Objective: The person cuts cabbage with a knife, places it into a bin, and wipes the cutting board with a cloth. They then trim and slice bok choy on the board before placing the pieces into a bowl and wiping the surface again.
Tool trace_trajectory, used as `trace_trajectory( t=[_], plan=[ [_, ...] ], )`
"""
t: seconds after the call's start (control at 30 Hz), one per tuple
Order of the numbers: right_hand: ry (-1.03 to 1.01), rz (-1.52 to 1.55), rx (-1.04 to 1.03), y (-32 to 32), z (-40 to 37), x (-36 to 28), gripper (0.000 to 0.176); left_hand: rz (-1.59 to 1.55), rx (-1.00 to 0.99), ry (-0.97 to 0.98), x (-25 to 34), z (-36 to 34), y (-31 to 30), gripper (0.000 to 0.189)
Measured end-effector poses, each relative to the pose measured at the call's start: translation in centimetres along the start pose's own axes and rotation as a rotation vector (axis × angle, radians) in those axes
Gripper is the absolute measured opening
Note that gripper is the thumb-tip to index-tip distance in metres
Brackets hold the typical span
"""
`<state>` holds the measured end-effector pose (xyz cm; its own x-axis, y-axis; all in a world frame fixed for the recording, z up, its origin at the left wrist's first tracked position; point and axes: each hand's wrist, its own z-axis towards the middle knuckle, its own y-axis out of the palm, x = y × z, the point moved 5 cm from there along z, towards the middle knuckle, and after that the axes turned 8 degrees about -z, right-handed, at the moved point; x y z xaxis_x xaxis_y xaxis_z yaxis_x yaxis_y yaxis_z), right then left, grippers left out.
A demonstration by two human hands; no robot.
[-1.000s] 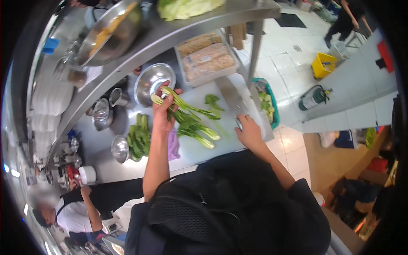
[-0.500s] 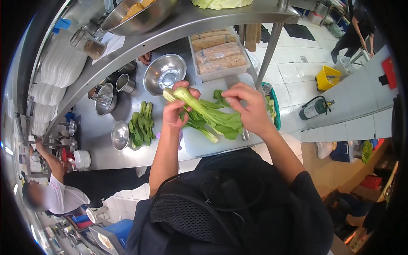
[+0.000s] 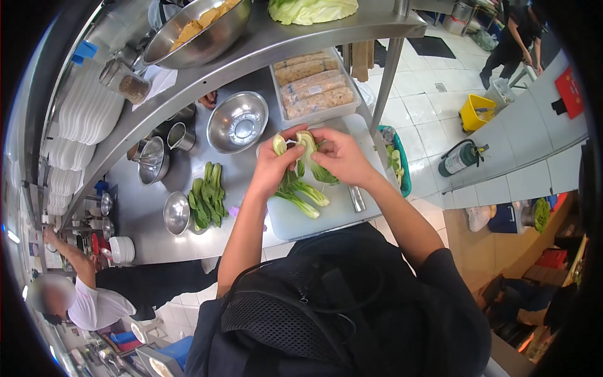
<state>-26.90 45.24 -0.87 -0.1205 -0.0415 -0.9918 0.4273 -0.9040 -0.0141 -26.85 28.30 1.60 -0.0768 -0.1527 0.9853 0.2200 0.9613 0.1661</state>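
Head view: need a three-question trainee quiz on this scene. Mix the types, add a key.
1. True or false: the right hand is empty.
2. What lies just right of the small bowl in the picture?
3. Where is the knife? A) in the right hand B) on the cutting board C) inside the small bowl

Key: 1. False: it grips a leafy stalk. 2. A pile of leafy greens. 3. B.

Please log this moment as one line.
left hand, right hand: holding pale-stemmed leafy greens; below: white rectangular cutting board; atop: silver metal handle
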Motion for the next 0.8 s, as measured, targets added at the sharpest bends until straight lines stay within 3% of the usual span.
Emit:
trace_trajectory(
  t=[0.2,0.23,0.27,0.5,0.57,0.6,0.63,0.67,0.7,0.73,0.8],
  plan=[
    [0.002,0.048,-0.001,-0.1,0.2,1.1,0.046,-0.160,0.041,-0.029,-0.9,0.6,-0.1,0.043],
    [-0.073,-0.038,0.121,0.0,0.2,1.3,0.044,-0.164,0.043,-0.030,-1.1,0.6,0.4,0.043],
    [-0.148,-0.123,0.241,-0.1,0.0,1.2,0.043,-0.019,0.097,0.022,-1.0,0.5,1.1,0.041],
    [-0.109,-0.262,0.259,-0.7,0.0,2.1,0.042,0.382,0.145,0.062,-2.9,1.0,0.1,0.048],
    [-0.311,-0.765,0.298,-1.5,-0.3,1.0,0.037,0.543,0.074,0.044,-3.3,0.9,-0.1,0.051],
    [-0.306,-0.765,0.299,-2.2,-0.5,0.7,0.037,0.700,0.002,0.034,-3.2,0.8,0.1,0.055],
    [-0.308,-0.949,0.341,-3.1,-0.9,0.0,0.035,0.698,0.000,0.031,-3.0,0.8,-0.3,0.055],
    [-0.308,-1.133,0.379,-3.9,-1.3,-0.3,0.034,0.532,-0.091,-0.119,-3.4,0.6,-0.7,0.055],
    [-0.294,-1.124,0.450,-5.4,-2.2,-0.1,0.035,0.359,-0.175,-0.269,-3.8,0.0,-1.0,0.054],
    [-0.280,-1.113,0.518,-7.2,-3.2,0.3,0.035,0.353,-0.164,-0.275,-3.2,-0.5,-1.7,0.054],
    [-0.265,-0.926,0.707,-11.9,-4.9,4.7,0.034,0.023,-0.127,-0.298,-1.8,-1.1,-3.2,0.054]
  ],
)
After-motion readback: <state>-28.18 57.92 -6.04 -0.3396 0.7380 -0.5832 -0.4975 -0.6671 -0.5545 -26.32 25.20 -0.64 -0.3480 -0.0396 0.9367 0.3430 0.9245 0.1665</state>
